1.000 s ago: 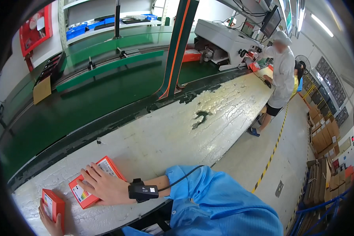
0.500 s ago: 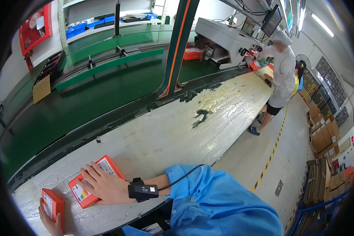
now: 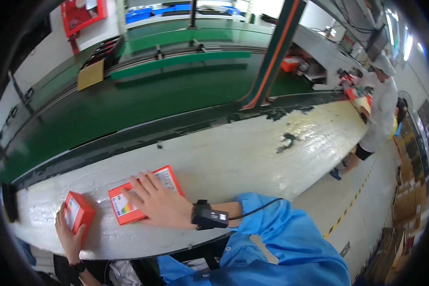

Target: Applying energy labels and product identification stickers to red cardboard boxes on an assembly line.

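Observation:
Near the left end of the worn white bench, my left hand [image 3: 70, 240] grips a small orange-red box [image 3: 83, 211], fingers along one side and thumb at the other. That box has a white label with a rainbow-coloured pattern. Just to its right, a second orange-red box [image 3: 124, 215] lies flat on the bench. My right hand [image 3: 163, 204] rests palm down across it with fingers stretched and spread, covering the middle of its label. White label areas show at both ends of this box. A black strap with a small device and cable sits on my right wrist.
The white bench top [image 3: 214, 164] with peeling film runs off to the right. Behind it lies a green conveyor [image 3: 176, 90] with a rail. A green post [image 3: 276, 52] rises at the bench's back edge. A person in white [image 3: 383, 105] stands at the far right end.
The view has turned, so the scene sits further right and the far bench edge higher. My left hand still grips its box, and my right hand still rests on the other.

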A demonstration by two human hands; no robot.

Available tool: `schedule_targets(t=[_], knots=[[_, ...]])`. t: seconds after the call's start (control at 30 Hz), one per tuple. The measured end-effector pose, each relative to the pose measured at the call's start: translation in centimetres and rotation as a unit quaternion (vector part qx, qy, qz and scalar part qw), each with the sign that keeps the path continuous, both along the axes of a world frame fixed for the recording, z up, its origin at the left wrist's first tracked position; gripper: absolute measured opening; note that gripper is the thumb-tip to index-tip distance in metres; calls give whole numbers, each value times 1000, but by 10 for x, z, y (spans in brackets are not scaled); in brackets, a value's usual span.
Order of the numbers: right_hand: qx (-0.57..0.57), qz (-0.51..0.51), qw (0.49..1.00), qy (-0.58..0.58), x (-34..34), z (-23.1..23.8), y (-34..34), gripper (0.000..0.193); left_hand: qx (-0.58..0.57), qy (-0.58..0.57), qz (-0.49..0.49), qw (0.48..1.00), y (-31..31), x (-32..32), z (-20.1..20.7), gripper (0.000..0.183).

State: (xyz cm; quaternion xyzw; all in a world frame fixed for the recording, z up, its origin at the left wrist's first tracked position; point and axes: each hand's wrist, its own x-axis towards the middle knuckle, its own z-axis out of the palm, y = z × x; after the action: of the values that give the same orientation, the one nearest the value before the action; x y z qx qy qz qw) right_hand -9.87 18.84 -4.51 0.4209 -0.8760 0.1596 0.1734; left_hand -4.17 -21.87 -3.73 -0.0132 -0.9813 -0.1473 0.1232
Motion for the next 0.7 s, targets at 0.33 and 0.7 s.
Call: schedule_targets(t=[0.33,0.7], knots=[[31,-4,999,-6,-25,43,24,93,-19,9,55,998,11,7,15,96],[22,-273,951,143,-266,23,79,82,-19,27,56,998,16,8,18,100]])
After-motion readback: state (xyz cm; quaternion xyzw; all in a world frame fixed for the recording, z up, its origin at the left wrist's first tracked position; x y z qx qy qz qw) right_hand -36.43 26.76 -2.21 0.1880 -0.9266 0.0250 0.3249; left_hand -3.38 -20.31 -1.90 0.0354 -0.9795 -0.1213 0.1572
